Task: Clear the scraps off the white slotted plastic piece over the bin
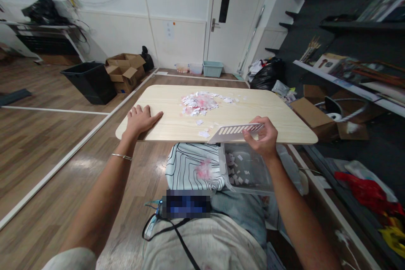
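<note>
My left hand [141, 120] lies flat and open on the near left part of a light wooden table [268, 114], fingers spread. My right hand [264, 135] is closed on a white slotted scraper [236, 130], held at the table's near edge beside a few loose paper scraps [203, 133]. A pile of white and pink paper scraps [200, 103] lies in the middle of the table. Below the edge, on my lap, sits a clear plastic container [249, 171] with several paper scraps inside.
A black bin [90, 81] and cardboard boxes [125, 71] stand on the wooden floor at the far left. Shelves [348, 80] with clutter and boxes line the right side. A door [236, 12] and a teal basket [212, 68] are at the back.
</note>
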{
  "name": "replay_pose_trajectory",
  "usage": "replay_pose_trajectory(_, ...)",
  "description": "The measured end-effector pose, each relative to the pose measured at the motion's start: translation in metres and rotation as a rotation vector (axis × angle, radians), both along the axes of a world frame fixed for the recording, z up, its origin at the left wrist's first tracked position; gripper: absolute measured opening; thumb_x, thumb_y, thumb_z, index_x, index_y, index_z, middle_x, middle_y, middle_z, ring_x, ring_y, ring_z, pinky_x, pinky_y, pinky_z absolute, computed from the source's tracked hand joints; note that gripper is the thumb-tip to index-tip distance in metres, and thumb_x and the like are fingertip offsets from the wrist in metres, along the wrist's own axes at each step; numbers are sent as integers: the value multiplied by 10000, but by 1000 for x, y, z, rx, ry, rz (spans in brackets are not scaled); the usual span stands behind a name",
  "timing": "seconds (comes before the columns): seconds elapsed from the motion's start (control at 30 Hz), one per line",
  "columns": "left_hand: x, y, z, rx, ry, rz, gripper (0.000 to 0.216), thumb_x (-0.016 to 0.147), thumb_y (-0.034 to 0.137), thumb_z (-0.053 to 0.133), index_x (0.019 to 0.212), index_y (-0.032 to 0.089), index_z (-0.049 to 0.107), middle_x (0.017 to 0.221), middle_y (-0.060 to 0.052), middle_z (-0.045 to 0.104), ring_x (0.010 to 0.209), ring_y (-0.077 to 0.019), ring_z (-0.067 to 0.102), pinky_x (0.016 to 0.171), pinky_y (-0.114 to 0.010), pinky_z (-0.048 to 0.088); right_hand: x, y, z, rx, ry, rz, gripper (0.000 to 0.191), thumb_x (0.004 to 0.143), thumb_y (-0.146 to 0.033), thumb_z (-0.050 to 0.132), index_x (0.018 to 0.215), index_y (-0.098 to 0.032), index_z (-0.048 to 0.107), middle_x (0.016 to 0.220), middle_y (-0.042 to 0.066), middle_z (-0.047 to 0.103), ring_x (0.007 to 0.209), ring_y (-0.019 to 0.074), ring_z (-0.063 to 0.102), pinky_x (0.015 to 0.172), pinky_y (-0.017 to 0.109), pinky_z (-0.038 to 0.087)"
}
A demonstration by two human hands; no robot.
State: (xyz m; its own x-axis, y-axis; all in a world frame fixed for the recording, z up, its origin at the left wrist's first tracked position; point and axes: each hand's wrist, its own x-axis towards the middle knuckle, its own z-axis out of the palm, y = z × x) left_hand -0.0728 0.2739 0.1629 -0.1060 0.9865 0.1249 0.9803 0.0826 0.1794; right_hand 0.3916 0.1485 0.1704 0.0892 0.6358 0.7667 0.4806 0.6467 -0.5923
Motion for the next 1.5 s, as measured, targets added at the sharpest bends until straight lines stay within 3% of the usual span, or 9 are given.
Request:
replay_pose_trajectory(0.27,1,-1,0,-3,18,-8,1009,1069,816,354,1665,56,647,1814,-430,543,1726,-591,494,1393,-721,381,1,0,0,28,-7,-74,447,837,-493,983,980,-302,605,802,-31,650,668,205,588,627,363,476)
replay_pose_trajectory(0.53,0,0,0,-11,22,-5,1001,1065,830,345,1656,85,657,1814,-416,553,1727,-581,500,1392,-721,386,-1,-2,2,31,-25,20,402,846,-457,963,978,-307,614,797,-28,676,659,208,607,619,360,479)
replay_pose_trajectory(0.93,1,-2,1,-13,20,-8,1027,1057,840,332,1643,64,662,1808,-430,550,1726,-584,499,1394,-716,385,-3,-1,2,50,-34,-67,386,855,-456,944,982,-306,612,813,-18,681,674,216,616,641,374,519)
replay_pose_trajectory(1.37,0,-1,-1,15,-6,-13,978,1060,847,363,1614,111,692,1786,-404,585,1691,-592,527,1366,-728,411,10,6,2,96,-57,-355,389,797,-435,925,977,-314,602,744,-53,592,623,211,532,611,378,493)
replay_pose_trajectory(1.5,1,-1,0,13,3,-12,994,1060,843,353,1615,86,682,1784,-419,575,1686,-593,531,1368,-721,409,14,6,2,109,-32,-369,402,788,-428,935,983,-305,605,758,-50,589,627,207,535,620,382,494)
